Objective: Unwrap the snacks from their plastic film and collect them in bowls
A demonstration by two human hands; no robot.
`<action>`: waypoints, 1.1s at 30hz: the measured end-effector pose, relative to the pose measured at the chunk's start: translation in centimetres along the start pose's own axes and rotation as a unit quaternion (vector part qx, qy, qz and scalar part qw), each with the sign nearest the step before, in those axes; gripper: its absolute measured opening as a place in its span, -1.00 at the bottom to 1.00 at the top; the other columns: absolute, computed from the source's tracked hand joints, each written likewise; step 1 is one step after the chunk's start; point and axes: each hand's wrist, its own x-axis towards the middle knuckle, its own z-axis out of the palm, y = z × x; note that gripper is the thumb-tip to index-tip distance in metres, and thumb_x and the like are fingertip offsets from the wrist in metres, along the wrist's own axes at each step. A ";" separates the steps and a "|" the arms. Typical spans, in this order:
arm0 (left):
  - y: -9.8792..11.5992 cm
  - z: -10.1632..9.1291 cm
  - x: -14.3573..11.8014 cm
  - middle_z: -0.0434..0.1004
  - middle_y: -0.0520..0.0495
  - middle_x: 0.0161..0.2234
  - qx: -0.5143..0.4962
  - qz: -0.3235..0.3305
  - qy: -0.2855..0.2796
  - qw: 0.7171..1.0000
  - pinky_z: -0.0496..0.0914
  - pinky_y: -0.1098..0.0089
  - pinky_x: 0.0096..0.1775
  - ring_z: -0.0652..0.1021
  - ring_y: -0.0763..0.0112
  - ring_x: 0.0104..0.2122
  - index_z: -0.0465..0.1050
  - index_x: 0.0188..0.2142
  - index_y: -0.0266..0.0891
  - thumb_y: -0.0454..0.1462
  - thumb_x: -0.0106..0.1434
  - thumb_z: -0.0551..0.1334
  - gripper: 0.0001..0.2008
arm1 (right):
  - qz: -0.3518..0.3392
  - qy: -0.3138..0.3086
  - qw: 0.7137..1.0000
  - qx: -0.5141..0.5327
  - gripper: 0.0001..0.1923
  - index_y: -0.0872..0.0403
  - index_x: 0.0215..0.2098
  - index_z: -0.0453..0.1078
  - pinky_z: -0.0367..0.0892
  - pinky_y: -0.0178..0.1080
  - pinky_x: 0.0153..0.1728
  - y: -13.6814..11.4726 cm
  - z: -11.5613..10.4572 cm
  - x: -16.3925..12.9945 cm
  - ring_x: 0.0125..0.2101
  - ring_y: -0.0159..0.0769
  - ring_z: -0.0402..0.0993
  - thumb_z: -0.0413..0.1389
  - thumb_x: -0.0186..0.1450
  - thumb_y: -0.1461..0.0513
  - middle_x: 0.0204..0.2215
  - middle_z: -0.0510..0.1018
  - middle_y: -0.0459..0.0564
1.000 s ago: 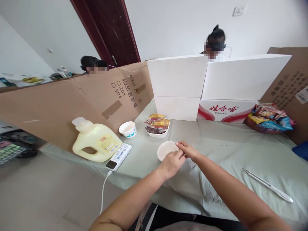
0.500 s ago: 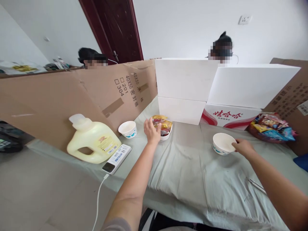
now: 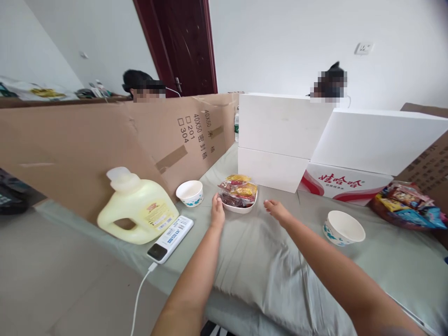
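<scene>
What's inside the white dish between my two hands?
The white dish holds a heap of wrapped snacks, yellow and dark red packets. The heap covers whatever lies beneath it. Left hand and right hand flank it.

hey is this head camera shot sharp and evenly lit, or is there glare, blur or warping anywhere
Head view: soft, even light, no harsh glare; only faint shadows under the snack dish and both hands, left hand, right hand. These look sharp. Wide-angle warping bends the cardboard wall and stretches the forearms near the bottom edge.
</scene>
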 end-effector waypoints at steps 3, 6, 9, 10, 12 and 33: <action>0.0 -0.1 -0.3 0.56 -0.17 -0.23 -0.012 -0.038 -0.009 0.999 0.49 0.27 -0.25 0.60 0.23 -0.25 0.33 0.05 -0.23 0.24 0.24 0.03 -0.33 | 0.046 -0.025 0.998 0.030 -0.69 0.15 -0.12 0.42 0.43 -0.20 -0.23 0.0 2.7 2.5 -0.24 -0.28 0.50 0.05 0.39 0.08 -0.20 0.54 0.04; 0.3 -0.4 -0.1 0.53 -0.09 -0.45 -0.025 -0.079 -0.018 0.996 0.47 0.28 -0.39 0.59 0.23 -0.44 0.30 0.06 -0.29 0.27 0.23 -0.02 -0.26 | 0.070 -0.032 0.996 0.049 -0.65 0.11 0.05 0.34 0.44 -0.09 -0.14 0.6 2.8 3.4 -0.14 -0.26 0.46 0.08 0.38 0.10 -0.03 0.46 0.05; 0.9 -0.5 0.3 0.56 -0.23 -0.27 -0.047 -0.119 -0.008 0.992 0.49 0.24 -0.28 0.61 0.18 -0.28 0.26 0.11 -0.31 0.27 0.25 -0.07 -0.23 | 0.073 -0.032 0.994 0.072 -0.73 0.15 -0.13 0.38 0.44 -0.19 -0.26 1.5 1.4 2.5 -0.26 -0.27 0.48 0.22 0.25 0.18 -0.22 0.52 0.01; 1.2 -0.4 0.3 0.54 -0.29 -0.16 -0.058 -0.132 -0.008 0.990 0.49 0.23 -0.21 0.60 0.17 -0.17 0.24 0.13 -0.31 0.27 0.26 -0.08 -0.23 | 0.069 -0.033 0.994 0.083 -0.75 0.14 -0.23 0.37 0.41 -0.24 -0.34 1.8 0.9 1.9 -0.33 -0.28 0.47 0.27 0.16 0.23 -0.33 0.52 -0.02; 2.0 -0.1 -0.2 0.46 -0.33 0.03 -0.081 -0.155 -0.020 0.984 0.46 0.21 -0.09 0.54 0.15 -0.01 0.21 0.18 -0.28 0.26 0.27 -0.07 -0.23 | 0.058 -0.039 0.992 0.108 -0.72 0.09 -0.38 0.30 0.35 -0.29 -0.44 2.1 0.0 0.5 -0.42 -0.28 0.46 0.28 -0.02 0.30 -0.49 0.48 -0.10; 6.9 -5.1 -7.7 0.56 -0.13 0.01 -0.337 -0.195 -0.063 0.919 0.47 0.10 0.02 0.54 0.10 0.02 0.44 0.02 -0.19 -0.03 0.05 0.40 -0.43 | -0.218 -0.009 0.966 -0.139 -0.82 0.01 -0.43 0.24 0.24 -0.31 -0.37 -8.0 4.6 -3.0 -0.39 -0.32 0.33 0.14 0.00 0.31 -0.42 0.41 -0.13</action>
